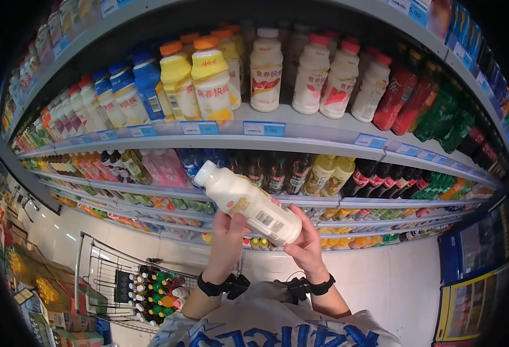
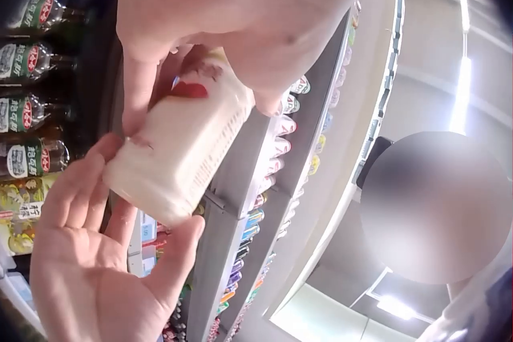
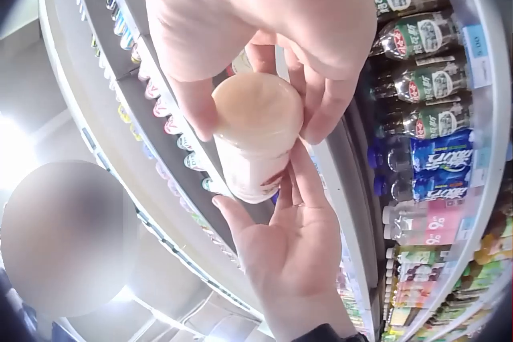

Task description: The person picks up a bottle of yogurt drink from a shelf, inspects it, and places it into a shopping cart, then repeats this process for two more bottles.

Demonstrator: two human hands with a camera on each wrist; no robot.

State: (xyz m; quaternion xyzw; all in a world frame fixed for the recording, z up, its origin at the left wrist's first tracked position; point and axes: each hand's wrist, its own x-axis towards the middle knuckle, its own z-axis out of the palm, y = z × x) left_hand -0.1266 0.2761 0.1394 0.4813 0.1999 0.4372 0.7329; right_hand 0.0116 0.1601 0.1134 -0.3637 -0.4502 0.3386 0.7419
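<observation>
A white bottle is held tilted, cap to the upper left, in front of the shelves; the left hand grips its side and the right hand holds its base end, both clamped on it. The likeliest mishap is a slip: if the left hand loosened, the right's hold at the base might let it swing cap-down onto the tiled floor (its weight looks considerable). Swung forward, it could strike the shelf lip. Upright bottles crowd that shelf above price tags; a cart loaded with bottles stands lower left, stacked cartons beyond.
</observation>
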